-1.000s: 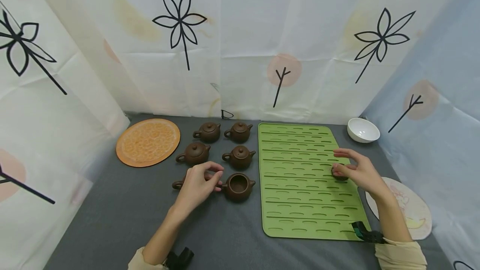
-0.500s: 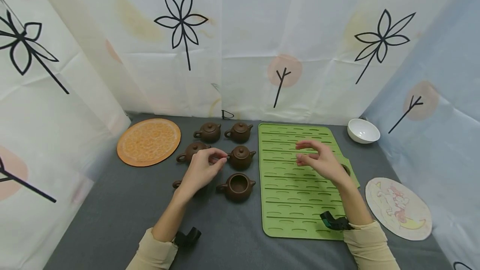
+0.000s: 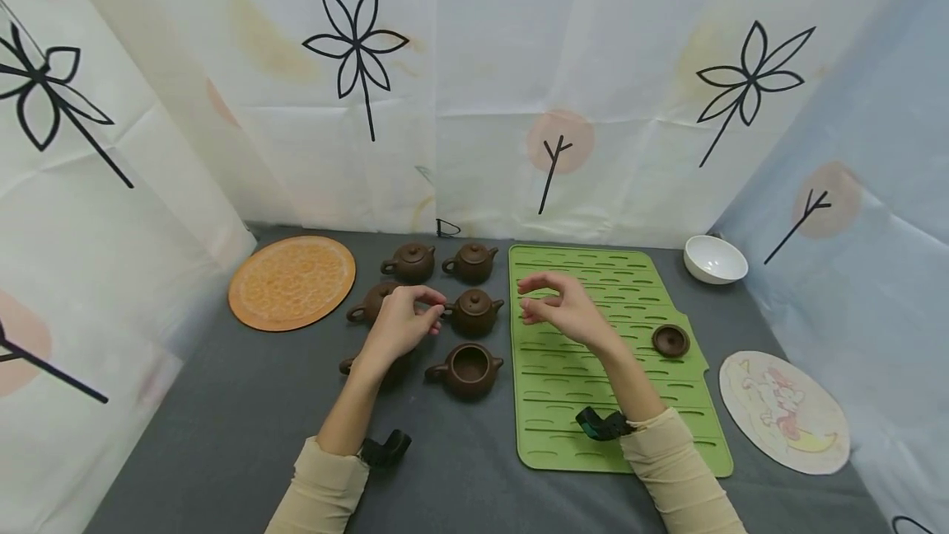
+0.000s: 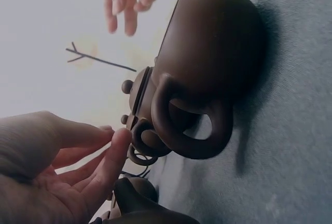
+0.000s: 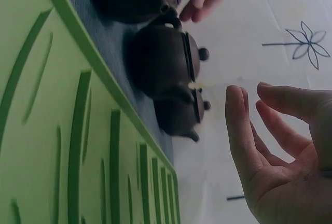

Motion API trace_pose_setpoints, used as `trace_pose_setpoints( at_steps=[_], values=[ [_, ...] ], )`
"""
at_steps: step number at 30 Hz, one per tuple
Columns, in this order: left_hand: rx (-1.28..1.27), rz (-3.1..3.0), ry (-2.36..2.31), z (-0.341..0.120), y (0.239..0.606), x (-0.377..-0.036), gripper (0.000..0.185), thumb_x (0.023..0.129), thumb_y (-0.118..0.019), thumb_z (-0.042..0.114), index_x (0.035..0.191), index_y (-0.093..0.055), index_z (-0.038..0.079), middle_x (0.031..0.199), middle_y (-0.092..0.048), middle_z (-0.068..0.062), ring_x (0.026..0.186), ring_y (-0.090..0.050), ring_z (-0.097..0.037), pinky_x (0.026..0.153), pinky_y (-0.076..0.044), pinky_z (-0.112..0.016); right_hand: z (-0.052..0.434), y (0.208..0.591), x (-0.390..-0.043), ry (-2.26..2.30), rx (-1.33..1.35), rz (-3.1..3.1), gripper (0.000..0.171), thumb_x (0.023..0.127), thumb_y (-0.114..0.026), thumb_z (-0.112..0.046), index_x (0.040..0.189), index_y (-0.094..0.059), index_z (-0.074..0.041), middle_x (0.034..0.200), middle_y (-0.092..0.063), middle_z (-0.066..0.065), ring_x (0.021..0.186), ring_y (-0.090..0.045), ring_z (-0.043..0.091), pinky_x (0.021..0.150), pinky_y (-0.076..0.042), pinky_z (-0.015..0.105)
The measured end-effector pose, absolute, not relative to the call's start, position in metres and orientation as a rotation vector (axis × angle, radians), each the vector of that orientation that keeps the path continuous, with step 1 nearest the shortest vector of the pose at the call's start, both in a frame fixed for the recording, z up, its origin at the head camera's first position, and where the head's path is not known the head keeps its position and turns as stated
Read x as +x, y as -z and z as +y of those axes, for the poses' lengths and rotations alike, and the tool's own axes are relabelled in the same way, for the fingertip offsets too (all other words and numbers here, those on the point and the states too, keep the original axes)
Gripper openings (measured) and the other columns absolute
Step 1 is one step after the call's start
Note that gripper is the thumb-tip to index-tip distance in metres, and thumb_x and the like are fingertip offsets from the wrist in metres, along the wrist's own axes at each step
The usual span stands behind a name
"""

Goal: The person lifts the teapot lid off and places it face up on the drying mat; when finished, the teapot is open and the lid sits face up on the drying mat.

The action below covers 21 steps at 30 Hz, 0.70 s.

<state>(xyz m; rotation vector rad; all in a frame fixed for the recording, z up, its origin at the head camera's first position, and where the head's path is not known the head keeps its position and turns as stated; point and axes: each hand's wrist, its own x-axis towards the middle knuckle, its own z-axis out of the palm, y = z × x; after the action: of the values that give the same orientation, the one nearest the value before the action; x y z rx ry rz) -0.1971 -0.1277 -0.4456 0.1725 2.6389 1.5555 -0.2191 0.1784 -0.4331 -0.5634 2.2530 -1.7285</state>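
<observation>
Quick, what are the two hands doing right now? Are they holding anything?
Left hand: open, holding nothing, fingertips just above a lidded brown teapot.
Right hand: open and empty, above the green mat.

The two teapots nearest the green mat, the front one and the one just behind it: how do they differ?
The front teapot has no lid and shows an open mouth; the middle teapot wears its lid with a knob. The front one stands apart from both hands; the middle one sits between the left hand and the right hand. Both are brown clay, upright, on the grey cloth.
</observation>
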Motion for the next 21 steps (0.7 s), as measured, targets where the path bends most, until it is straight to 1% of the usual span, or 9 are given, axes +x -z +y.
trace_pose_setpoints(
  at_steps=[4, 6, 9, 11, 13, 15, 17, 19, 21],
  values=[
    [0.143, 2.622, -1.546, -0.126, 0.446, -0.202, 0.021, 0.105, -0.071, 0.009, 0.122, -0.078, -0.001, 0.105, -0.083, -0.022, 0.075, -0.081, -0.016, 0.074, -0.066, -0.034, 0.158, 0.437, -0.225, 1.735, -0.566, 2.197, 0.037, 0.105, -0.067, -0.001, 0.141, -0.061, 0.007, 0.144, -0.056, 0.039, 0.108, -0.075, 0.049, 0.095, -0.064, 0.059],
    [0.137, 2.612, -1.539, -0.126, 0.446, -0.205, 0.022, 0.105, -0.071, 0.009, 0.123, -0.078, -0.002, 0.104, -0.083, -0.022, 0.074, -0.081, -0.016, 0.075, -0.067, -0.036, 0.148, 0.439, -0.228, 1.735, -0.562, 2.176, 0.037, 0.105, -0.067, 0.000, 0.140, -0.061, 0.008, 0.144, -0.057, 0.037, 0.106, -0.076, 0.047, 0.095, -0.062, 0.062],
    [0.129, 2.595, -1.522, -0.128, 0.448, -0.210, 0.023, 0.105, -0.070, 0.008, 0.124, -0.077, -0.003, 0.099, -0.083, -0.020, 0.073, -0.081, -0.018, 0.077, -0.068, -0.041, 0.135, 0.443, -0.235, 1.727, -0.572, 2.165, 0.037, 0.105, -0.067, -0.001, 0.140, -0.061, 0.009, 0.144, -0.060, 0.033, 0.101, -0.078, 0.037, 0.094, -0.062, 0.064],
    [0.120, 2.575, -1.524, -0.129, 0.450, -0.213, 0.021, 0.105, -0.071, 0.007, 0.123, -0.078, -0.003, 0.096, -0.083, -0.020, 0.072, -0.081, -0.018, 0.077, -0.069, -0.044, 0.128, 0.447, -0.239, 1.718, -0.591, 2.164, 0.038, 0.105, -0.067, -0.002, 0.141, -0.061, 0.010, 0.143, -0.061, 0.031, 0.096, -0.079, 0.029, 0.093, -0.063, 0.063],
    [0.120, 2.547, -1.534, -0.130, 0.452, -0.215, 0.020, 0.105, -0.070, 0.005, 0.121, -0.078, -0.003, 0.096, -0.082, -0.022, 0.071, -0.081, -0.018, 0.076, -0.069, -0.043, 0.122, 0.450, -0.243, 1.712, -0.603, 2.166, 0.038, 0.105, -0.068, -0.003, 0.141, -0.061, 0.010, 0.143, -0.063, 0.030, 0.092, -0.080, 0.026, 0.091, -0.064, 0.062],
    [0.123, 2.514, -1.552, -0.130, 0.455, -0.217, 0.019, 0.105, -0.070, 0.004, 0.120, -0.078, -0.004, 0.100, -0.082, -0.024, 0.071, -0.081, -0.017, 0.076, -0.069, -0.043, 0.119, 0.452, -0.245, 1.701, -0.606, 2.176, 0.038, 0.105, -0.070, -0.004, 0.140, -0.063, 0.009, 0.139, -0.065, 0.031, 0.088, -0.080, 0.030, 0.089, -0.065, 0.061],
    [0.125, 2.481, -1.576, -0.130, 0.456, -0.218, 0.019, 0.105, -0.070, 0.003, 0.120, -0.077, -0.005, 0.105, -0.081, -0.027, 0.072, -0.081, -0.017, 0.076, -0.069, -0.042, 0.116, 0.454, -0.247, 1.691, -0.606, 2.193, 0.037, 0.104, -0.071, -0.004, 0.139, -0.065, 0.008, 0.132, -0.069, 0.032, 0.085, -0.079, 0.039, 0.086, -0.066, 0.060],
    [0.123, 2.458, -1.597, -0.129, 0.455, -0.219, 0.018, 0.105, -0.069, 0.002, 0.120, -0.076, -0.005, 0.110, -0.079, -0.028, 0.073, -0.081, -0.017, 0.077, -0.069, -0.042, 0.114, 0.455, -0.248, 1.672, -0.604, 2.220, 0.036, 0.104, -0.072, -0.005, 0.137, -0.067, 0.007, 0.121, -0.074, 0.032, 0.084, -0.077, 0.049, 0.083, -0.066, 0.059],
    [0.113, 2.449, -1.609, -0.129, 0.455, -0.219, 0.018, 0.104, -0.070, 0.002, 0.119, -0.076, -0.006, 0.113, -0.078, -0.028, 0.075, -0.082, -0.018, 0.077, -0.069, -0.042, 0.113, 0.456, -0.249, 1.653, -0.604, 2.244, 0.034, 0.103, -0.073, -0.006, 0.135, -0.070, 0.005, 0.108, -0.077, 0.030, 0.082, -0.076, 0.053, 0.081, -0.067, 0.059]
  ],
)
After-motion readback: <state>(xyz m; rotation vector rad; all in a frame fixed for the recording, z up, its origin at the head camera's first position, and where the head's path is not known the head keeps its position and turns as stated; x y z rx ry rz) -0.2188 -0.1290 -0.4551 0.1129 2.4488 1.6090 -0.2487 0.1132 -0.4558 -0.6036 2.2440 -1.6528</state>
